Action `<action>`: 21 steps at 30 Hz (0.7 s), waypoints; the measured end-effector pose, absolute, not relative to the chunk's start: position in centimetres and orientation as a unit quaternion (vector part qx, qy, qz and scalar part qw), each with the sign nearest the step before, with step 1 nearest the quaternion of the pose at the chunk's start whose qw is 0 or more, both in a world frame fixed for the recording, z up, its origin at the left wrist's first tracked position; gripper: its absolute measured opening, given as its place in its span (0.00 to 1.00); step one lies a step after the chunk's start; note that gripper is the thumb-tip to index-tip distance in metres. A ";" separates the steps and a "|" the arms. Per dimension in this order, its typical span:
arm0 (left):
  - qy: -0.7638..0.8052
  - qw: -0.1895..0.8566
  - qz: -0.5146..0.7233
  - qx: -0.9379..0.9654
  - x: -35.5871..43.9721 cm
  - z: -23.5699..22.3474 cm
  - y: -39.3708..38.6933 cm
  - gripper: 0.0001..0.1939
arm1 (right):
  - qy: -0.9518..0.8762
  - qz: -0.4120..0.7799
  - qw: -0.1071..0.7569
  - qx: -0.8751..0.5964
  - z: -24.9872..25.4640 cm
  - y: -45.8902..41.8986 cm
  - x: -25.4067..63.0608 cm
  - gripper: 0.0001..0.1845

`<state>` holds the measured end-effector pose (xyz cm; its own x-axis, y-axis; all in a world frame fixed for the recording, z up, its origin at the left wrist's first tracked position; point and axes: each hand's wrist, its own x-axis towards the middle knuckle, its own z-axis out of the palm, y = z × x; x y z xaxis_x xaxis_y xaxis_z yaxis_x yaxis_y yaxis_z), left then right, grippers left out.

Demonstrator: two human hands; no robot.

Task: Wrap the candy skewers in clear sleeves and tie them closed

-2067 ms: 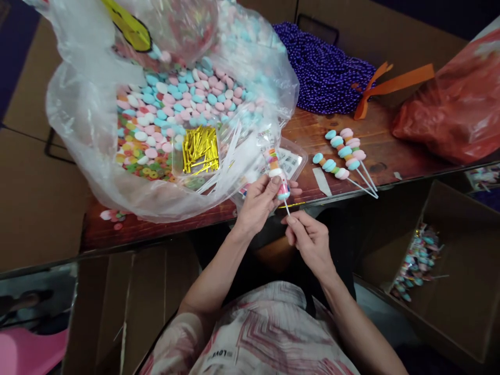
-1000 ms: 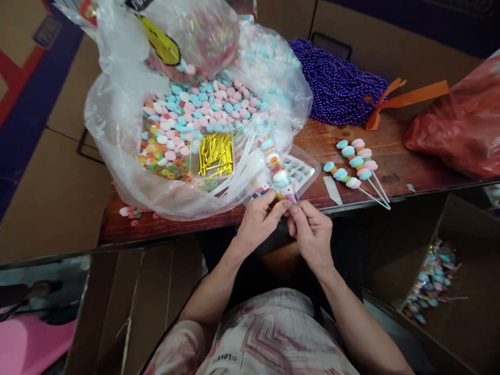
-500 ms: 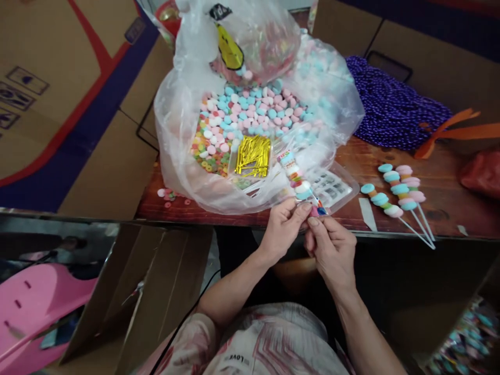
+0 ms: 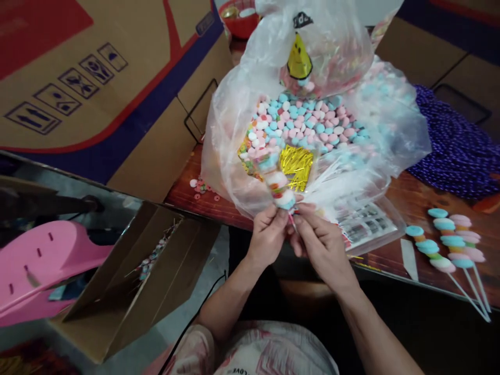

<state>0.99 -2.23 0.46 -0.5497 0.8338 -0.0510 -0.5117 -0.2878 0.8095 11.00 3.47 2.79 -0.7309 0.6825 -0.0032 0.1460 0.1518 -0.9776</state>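
Note:
A candy skewer [image 4: 278, 183], with pastel and coloured candies stacked in a clear wrapper, stands tilted between my hands. My left hand [image 4: 265, 237] pinches it just under the lowest candy. Beside it, my right hand [image 4: 318, 239] has its fingers closed at the wrapper's gathered lower end; a small pink and blue bit shows between the fingertips. Right behind the skewer lies a box of gold twist ties [image 4: 297, 165]. It rests in a large open plastic bag [image 4: 228, 140] with loose pink, blue and white candies [image 4: 302, 121] and small ring candies.
Unwrapped candy skewers [image 4: 453, 241] lie on the table's right side. A printed packet [image 4: 369, 226] is near the front edge. Purple cord [image 4: 457, 140] is heaped behind. A large carton [image 4: 156, 67] stands left; below are an open cardboard box [image 4: 156, 297] and a pink plastic seat [image 4: 50, 260].
The view has swung left, so the table's things sit further right and lower. My hands have moved left over the bag with the skewer, and my fingers have shifted at its lower end.

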 end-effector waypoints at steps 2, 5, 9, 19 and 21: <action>0.395 0.383 0.819 0.165 -0.8 0.7 -2.4 0.17 | -0.819 0.469 0.192 -0.270 3.3 4.9 9.7 0.19; 0.368 0.338 0.856 0.132 -2.9 0.7 -2.5 0.15 | -0.899 0.238 0.209 -0.301 3.3 8.3 7.3 0.12; 0.372 0.386 0.839 0.092 -3.6 0.0 -2.6 0.16 | -0.931 0.054 0.140 -0.333 2.6 12.4 3.8 0.07; 0.303 0.438 0.842 0.079 -4.7 0.7 -2.5 0.19 | -0.959 -0.025 -0.088 -0.268 2.8 15.6 1.1 0.15; 0.306 0.432 0.844 0.083 -4.7 0.8 -2.5 0.19 | -0.964 -0.019 -0.084 -0.252 2.4 16.4 1.6 0.15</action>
